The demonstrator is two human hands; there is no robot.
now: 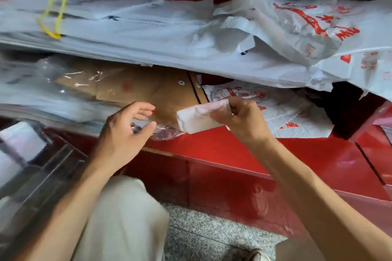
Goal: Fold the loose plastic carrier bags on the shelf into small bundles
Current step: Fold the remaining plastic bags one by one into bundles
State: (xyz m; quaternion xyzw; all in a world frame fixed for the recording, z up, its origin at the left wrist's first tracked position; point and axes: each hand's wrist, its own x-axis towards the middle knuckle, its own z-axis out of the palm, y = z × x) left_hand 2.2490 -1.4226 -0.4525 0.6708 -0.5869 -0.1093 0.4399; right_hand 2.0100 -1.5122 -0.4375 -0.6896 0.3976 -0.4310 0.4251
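My right hand [244,118] pinches a small folded white bag bundle [199,117] above the front of the red shelf [286,150]. Just left of the bundle hovers my left hand [127,129], fingers loosely spread and holding nothing, over a crumpled clear plastic piece [167,132]. A flat white bag with red print [282,110] lies on the shelf behind my right hand. More loose white bags with red print [307,21] are heaped at the upper right.
A thick stack of flat white bags [127,27] tied with a yellow cord [53,15] spans the upper shelf. Brown cardboard [148,89] and clear film [42,82] lie beneath it. A transparent box [31,165] sits at left. Grey speckled floor [201,235] lies below.
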